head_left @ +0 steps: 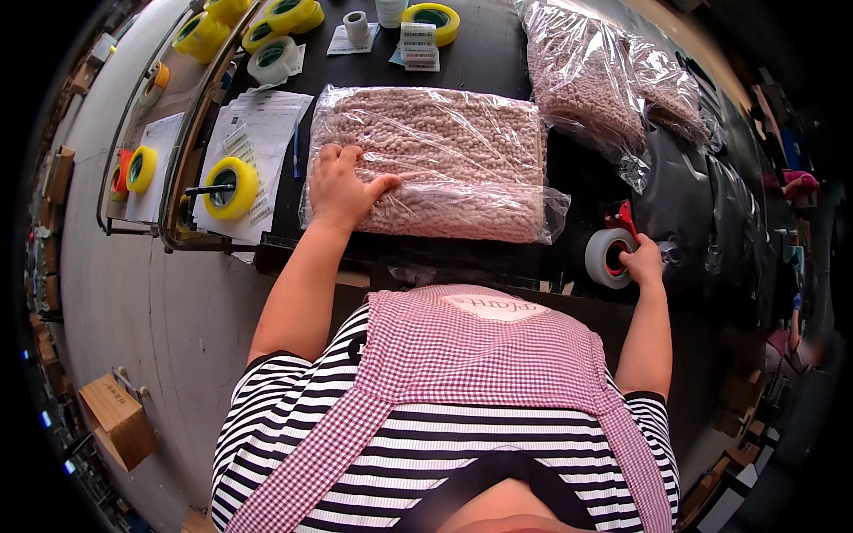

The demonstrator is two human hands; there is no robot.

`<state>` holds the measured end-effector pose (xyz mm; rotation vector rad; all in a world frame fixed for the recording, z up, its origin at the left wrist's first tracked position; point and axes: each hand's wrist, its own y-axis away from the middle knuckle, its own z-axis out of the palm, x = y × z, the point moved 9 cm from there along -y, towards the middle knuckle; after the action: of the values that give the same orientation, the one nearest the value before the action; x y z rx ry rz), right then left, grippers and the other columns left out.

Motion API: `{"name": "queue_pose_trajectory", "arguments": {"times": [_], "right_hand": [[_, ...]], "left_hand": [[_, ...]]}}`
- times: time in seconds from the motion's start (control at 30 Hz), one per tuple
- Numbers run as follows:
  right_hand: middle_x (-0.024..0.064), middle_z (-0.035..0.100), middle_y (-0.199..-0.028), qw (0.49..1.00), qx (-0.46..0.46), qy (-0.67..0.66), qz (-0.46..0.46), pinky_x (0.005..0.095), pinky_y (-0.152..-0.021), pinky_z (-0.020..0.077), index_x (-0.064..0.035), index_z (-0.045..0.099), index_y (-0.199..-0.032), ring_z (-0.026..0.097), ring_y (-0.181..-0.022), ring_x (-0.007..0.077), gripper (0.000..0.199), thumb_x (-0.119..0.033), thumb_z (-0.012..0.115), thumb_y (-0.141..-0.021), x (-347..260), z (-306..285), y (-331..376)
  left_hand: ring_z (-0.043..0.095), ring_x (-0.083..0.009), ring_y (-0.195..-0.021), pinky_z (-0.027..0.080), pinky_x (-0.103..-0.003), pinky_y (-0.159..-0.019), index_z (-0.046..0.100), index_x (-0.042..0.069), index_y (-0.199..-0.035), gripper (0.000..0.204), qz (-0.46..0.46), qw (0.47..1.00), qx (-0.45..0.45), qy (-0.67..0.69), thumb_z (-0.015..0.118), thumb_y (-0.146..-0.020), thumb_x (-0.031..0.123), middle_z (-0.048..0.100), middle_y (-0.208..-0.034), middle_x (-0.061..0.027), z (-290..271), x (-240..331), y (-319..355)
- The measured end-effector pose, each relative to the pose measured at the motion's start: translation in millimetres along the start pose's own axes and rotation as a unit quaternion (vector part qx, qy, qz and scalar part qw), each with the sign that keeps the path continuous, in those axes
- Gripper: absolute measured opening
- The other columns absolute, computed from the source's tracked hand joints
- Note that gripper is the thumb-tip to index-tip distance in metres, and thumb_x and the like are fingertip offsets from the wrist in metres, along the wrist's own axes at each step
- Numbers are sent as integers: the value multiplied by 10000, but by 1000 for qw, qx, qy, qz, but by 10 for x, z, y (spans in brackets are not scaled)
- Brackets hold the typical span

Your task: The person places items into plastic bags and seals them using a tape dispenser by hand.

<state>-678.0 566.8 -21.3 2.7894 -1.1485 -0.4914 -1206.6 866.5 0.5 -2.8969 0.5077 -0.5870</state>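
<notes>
A folded pink chunky-knit textile in a clear plastic bag (pixel 444 160) lies flat on the black table in front of me. My left hand (pixel 345 188) rests on its left end, fingers spread over the plastic. To the right of the bag, near the table's front edge, my right hand (pixel 641 259) is closed round the red tape dispenser (pixel 624 219), which carries a wide roll of clear tape (pixel 600 258). The dispenser stands apart from the bag. My right fingers are partly hidden behind the roll and handle.
More bagged pink knits (pixel 582 80) lie at the far right beside black plastic bags (pixel 675 186). Papers (pixel 275 111) with a yellow tape roll (pixel 242 189) are at the left. Further tape rolls (pixel 442 19) and label strips (pixel 419 46) sit at the back. A cardboard box (pixel 118 419) stands on the floor.
</notes>
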Motion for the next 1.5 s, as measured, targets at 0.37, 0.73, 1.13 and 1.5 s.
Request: {"name": "queue_pose_trajectory", "arguments": {"times": [0.37,0.73,1.13,1.5], "right_hand": [[87,578,-1115,822,-76,-478,-300,307,-891,487,-42,422,-1474,591,-1010,166,838,-16,690,-680,-2486,-1180,881],[127,553,-1060,827,-133,-147,-526,406,-879,523,-167,563,-1379,606,-995,317,757,-168,773,-652,-4531,206,1252],[139,559,-1051,839,-95,-87,-528,435,-834,537,-176,545,-1380,612,-976,349,757,-186,767,-656,-4698,207,1349],[130,608,-998,829,-96,-32,-550,406,-792,542,-171,502,-1472,654,-881,331,828,-182,762,-686,-4539,74,1335]], "left_hand": [[599,-327,-1103,496,-425,-945,654,85,-1143,826,-35,999,-18,28,833,-599,679,555,-1171,-126,-66,-10,-40],[600,-159,-1018,466,-303,-900,678,34,-1051,409,-137,757,-215,602,489,-1062,397,654,-1137,-58,304,-680,-88],[602,-58,-838,493,-243,-793,699,90,-1092,307,-162,683,-275,657,609,-1013,372,689,-981,31,-154,-456,136],[485,-18,-612,390,-162,-542,691,52,-966,175,-267,712,-48,647,608,-1014,198,610,-758,27,-246,-1156,136]]}}
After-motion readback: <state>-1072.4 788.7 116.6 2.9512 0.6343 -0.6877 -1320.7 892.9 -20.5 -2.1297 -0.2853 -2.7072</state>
